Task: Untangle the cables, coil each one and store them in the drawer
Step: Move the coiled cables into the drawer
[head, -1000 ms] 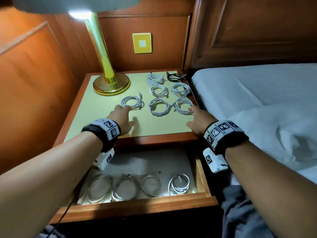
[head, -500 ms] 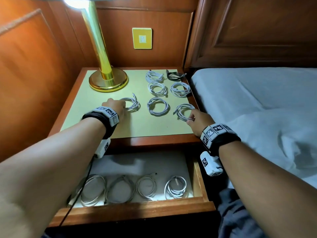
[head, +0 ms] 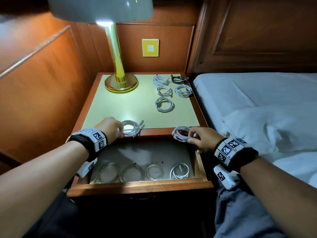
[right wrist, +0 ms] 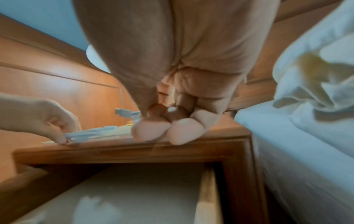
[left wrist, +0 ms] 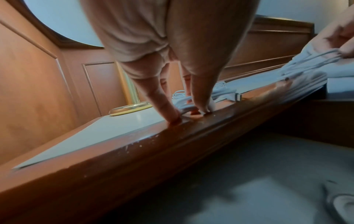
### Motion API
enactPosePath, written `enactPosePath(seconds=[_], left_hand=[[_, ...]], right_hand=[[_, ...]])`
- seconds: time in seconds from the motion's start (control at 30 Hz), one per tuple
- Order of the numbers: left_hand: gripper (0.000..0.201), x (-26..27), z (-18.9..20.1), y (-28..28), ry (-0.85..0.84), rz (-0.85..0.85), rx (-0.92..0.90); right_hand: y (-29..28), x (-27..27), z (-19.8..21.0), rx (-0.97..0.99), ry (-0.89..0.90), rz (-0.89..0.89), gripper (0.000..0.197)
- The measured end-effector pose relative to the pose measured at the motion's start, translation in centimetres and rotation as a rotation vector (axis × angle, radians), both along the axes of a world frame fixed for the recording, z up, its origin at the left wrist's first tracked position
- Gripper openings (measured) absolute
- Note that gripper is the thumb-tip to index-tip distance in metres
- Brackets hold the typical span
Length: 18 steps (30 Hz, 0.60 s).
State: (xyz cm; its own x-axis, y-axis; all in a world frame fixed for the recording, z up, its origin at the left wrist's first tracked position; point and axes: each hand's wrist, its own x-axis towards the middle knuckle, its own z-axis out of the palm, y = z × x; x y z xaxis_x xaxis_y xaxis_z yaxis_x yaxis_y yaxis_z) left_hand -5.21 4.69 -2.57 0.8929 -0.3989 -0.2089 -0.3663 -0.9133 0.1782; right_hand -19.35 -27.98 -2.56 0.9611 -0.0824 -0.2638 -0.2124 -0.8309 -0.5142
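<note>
At the nightstand's front edge my left hand [head: 120, 132] pinches a coiled white cable [head: 131, 128], which still touches the wood. In the left wrist view the thumb and fingers [left wrist: 201, 104] press that coil [left wrist: 184, 104] against the edge. My right hand [head: 191, 137] pinches a second white coil [head: 181, 133] just over the front right corner. Below both hands the drawer [head: 140, 185] stands open, with several white coils [head: 179, 171] in a row along its front. Several coils remain on the nightstand top [head: 120, 107], among them a white one [head: 164, 104] and a black one [head: 177, 79].
A brass lamp [head: 121, 83] stands at the back left of the nightstand, its shade overhead. Wood panelling closes the left side and the back. A bed with white sheets [head: 257, 100] lies close on the right. The back half of the drawer floor [head: 145, 153] is bare.
Both hands have taken hold of a coil and drawn it back to the nightstand's front edge. The left coil came from the middle left, the right coil from the right column.
</note>
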Motion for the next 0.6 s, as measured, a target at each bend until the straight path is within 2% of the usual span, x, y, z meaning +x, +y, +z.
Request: enactPosePath(seconds=[0.13,0.2,0.3,0.5,0.6], left_hand=[[0.012,-3.6,0.6,0.1,0.05,-0.149,-0.016],[0.01,-5.6,0.7,0.0,0.103,-0.199,-0.021],[0.011,-7.7,-0.3,-0.7,0.144,-0.262,0.065],[0.011,-6.7,-4.2,-4.3,0.213,-0.1,0.232],[0.017,-5.9,-5.5,-7.0,0.213,-0.082,0.259]], right_hand=[[1.9,-1.9,0.3,-0.033,0.097,0.239,0.012],[2.5,-2.2,-0.3,-0.012,0.146,0.269,0.013],[2.9,-1.5,-1.6,-0.104,0.193,0.286,0.014],[2.4,1.6,-4.4,-0.209,0.333,0.281,0.015],[2.1,2.7,-4.5,-0.198,0.318,0.204,0.013]])
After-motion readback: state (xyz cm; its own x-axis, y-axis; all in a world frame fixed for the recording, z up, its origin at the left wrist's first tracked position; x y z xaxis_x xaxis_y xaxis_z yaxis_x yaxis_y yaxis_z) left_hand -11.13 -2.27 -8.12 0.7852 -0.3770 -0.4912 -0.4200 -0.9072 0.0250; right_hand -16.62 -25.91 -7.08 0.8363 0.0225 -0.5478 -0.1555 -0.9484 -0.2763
